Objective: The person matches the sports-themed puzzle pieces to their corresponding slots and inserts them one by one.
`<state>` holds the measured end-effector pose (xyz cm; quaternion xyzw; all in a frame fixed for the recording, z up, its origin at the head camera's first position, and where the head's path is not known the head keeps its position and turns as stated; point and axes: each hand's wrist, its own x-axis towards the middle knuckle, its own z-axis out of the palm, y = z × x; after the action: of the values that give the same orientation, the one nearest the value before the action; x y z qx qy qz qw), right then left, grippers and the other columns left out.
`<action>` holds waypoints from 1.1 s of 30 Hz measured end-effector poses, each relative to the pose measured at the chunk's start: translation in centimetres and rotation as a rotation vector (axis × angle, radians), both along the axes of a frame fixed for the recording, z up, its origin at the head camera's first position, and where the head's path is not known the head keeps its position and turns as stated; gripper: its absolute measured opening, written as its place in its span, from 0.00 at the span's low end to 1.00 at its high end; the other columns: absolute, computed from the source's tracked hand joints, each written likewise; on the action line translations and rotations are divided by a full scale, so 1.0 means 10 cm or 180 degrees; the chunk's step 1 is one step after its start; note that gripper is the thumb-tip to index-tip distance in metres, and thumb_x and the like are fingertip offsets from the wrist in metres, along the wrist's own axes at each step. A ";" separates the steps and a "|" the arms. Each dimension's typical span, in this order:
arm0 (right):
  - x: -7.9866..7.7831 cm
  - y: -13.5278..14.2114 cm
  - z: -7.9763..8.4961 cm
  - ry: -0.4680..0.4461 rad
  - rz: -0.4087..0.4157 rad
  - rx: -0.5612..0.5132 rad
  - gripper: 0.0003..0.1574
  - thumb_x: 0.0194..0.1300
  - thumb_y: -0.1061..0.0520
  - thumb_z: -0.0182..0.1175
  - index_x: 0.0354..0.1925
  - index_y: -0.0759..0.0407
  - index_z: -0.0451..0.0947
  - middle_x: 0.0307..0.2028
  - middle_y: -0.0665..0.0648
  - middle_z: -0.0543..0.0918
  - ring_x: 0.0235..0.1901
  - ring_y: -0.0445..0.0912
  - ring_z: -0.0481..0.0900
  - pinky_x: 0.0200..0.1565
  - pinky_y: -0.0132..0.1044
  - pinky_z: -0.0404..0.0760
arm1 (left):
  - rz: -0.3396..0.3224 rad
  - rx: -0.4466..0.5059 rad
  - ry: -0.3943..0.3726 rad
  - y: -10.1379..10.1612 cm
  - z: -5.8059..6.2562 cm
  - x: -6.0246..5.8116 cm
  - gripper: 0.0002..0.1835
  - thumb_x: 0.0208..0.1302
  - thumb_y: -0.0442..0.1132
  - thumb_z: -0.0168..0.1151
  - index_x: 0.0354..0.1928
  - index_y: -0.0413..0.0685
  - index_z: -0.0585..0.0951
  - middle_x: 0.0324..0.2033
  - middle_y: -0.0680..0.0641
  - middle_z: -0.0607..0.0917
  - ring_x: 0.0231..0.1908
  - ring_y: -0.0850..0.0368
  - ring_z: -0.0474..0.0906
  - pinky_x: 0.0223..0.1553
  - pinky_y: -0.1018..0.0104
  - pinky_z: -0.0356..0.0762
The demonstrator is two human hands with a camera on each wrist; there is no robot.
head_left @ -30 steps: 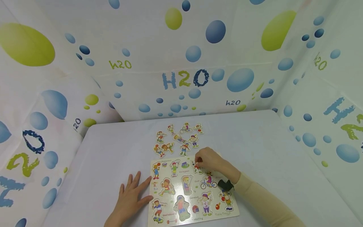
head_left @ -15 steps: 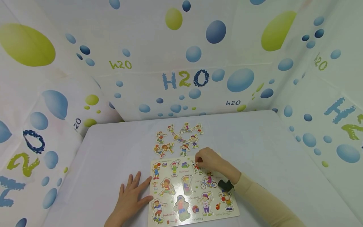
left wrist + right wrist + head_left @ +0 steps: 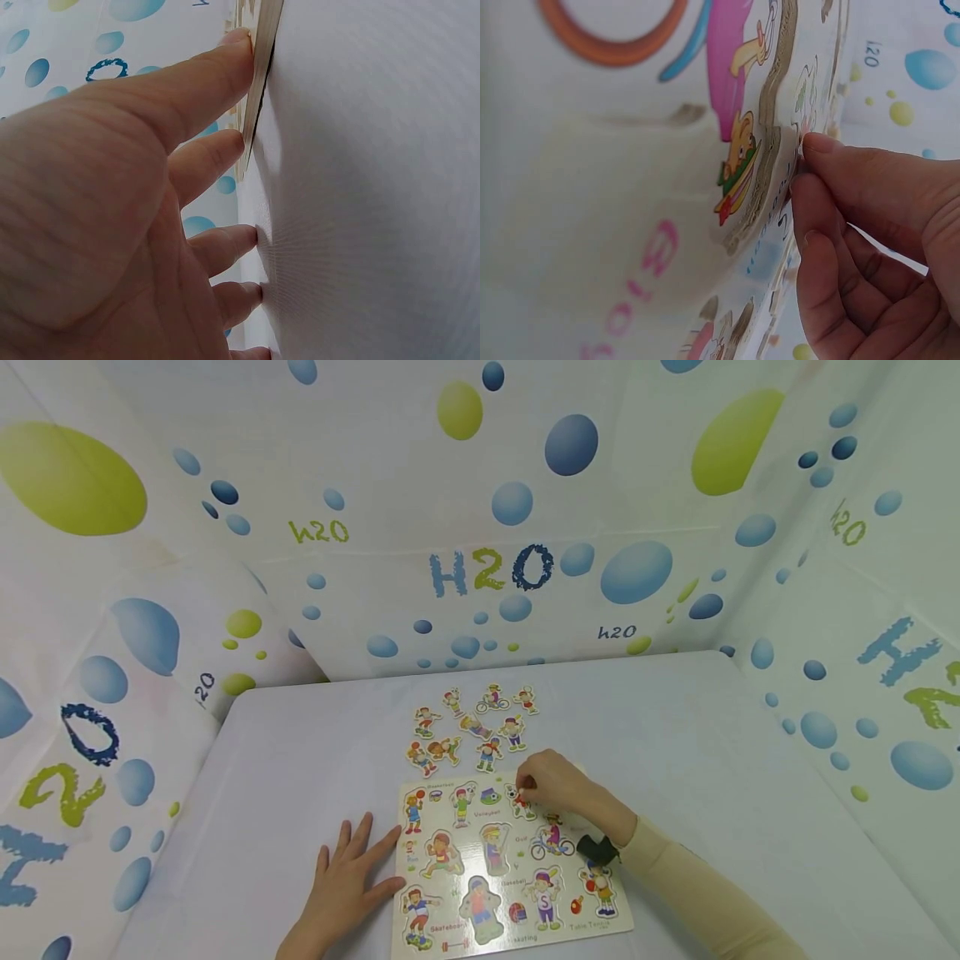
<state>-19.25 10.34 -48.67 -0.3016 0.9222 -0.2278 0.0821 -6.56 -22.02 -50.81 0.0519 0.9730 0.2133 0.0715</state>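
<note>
A light wooden peg-puzzle board [image 3: 562, 933] with sports figures lies at the table's front. My left hand [image 3: 347, 881] is spread flat beside it, thumb and index fingertip at its left edge; the left wrist view shows the thumb against the board's side [image 3: 262, 64] and the other fingertips on the cloth. At the board's upper right, my right hand [image 3: 562, 787] pinches the soccer-player puzzle piece [image 3: 523, 808] between thumb and index finger. In the right wrist view, the right hand [image 3: 877, 240] has its other fingers curled, and the pinched spot is mostly hidden behind the fingertips.
Several loose puzzle pieces lie beyond the board, among them a cyclist piece [image 3: 492, 699] and a baseball piece [image 3: 512, 732]. A black wrist camera [image 3: 597, 849] hangs over the board's right side. White cloth [image 3: 712, 735] covers the table, with printed curtains around.
</note>
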 end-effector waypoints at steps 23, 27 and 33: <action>-0.16 0.17 0.28 -0.0010 -0.0268 -0.0240 0.16 0.58 0.59 0.70 0.44 0.64 0.85 0.37 0.58 0.86 0.33 0.41 0.80 0.38 0.33 0.80 | -0.0019 0.0011 0.0138 0.00 -0.02 -0.01 0.38 0.51 0.60 0.69 0.66 0.58 0.75 0.72 0.34 0.60 0.72 0.24 0.46 0.62 0.20 0.43; -0.25 0.22 0.36 0.0082 -0.0351 -0.0337 0.17 0.58 0.60 0.70 0.46 0.65 0.84 0.38 0.60 0.87 0.33 0.43 0.82 0.38 0.35 0.82 | 0.0006 0.0017 0.0076 0.00 0.00 -0.01 0.39 0.52 0.60 0.69 0.66 0.57 0.74 0.73 0.34 0.59 0.72 0.24 0.45 0.63 0.20 0.41; -0.42 0.24 0.40 0.0360 -0.0399 -0.0377 0.17 0.57 0.60 0.71 0.45 0.65 0.84 0.40 0.61 0.87 0.35 0.46 0.84 0.38 0.38 0.83 | 0.0008 0.0038 0.0039 0.00 -0.01 0.00 0.39 0.52 0.60 0.69 0.66 0.57 0.74 0.73 0.34 0.59 0.72 0.25 0.44 0.63 0.21 0.41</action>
<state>-23.48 12.76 -44.67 -0.2599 0.9274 -0.2691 -0.0025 -6.53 -22.05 -50.88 0.0524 0.9722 0.2189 0.0650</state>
